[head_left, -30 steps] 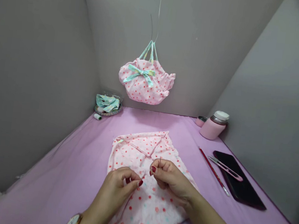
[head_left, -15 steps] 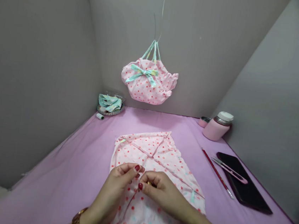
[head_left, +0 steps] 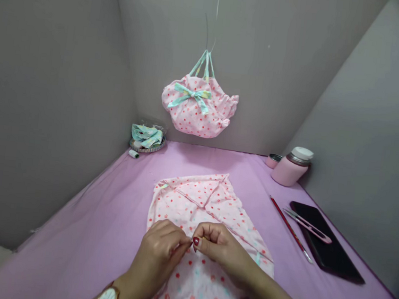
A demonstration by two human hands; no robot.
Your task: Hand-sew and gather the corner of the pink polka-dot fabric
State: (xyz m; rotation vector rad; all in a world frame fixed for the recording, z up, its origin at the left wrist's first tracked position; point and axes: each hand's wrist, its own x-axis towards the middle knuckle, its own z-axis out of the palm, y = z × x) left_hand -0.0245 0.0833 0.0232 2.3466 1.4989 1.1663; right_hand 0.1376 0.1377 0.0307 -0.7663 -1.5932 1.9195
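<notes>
Over a pink dotted cloth [head_left: 204, 276] spread on the table, both hands meet fingertip to fingertip. My left hand [head_left: 162, 248] is closed in a pinch, its back turned up and a watch on the wrist. My right hand [head_left: 219, 249] also pinches, thumb against curled fingers, with dark red nail polish showing. Whatever lies between the fingertips is too small to make out. The cloth has folded seams along its far edge and small mint tabs at its sides.
A matching pink bag [head_left: 200, 107] with a mint bow hangs at the back. Mint strips fill a dish [head_left: 147, 148] beside a thread spool [head_left: 133, 154]. On the right are a bottle [head_left: 290, 167], a red pencil [head_left: 291, 229], and thread snips [head_left: 309, 226] on a black phone [head_left: 331, 249].
My left hand has rolled over, so its back and the watch face now show. Its fingertips have come right up to those of my right hand, which moved slightly right.
</notes>
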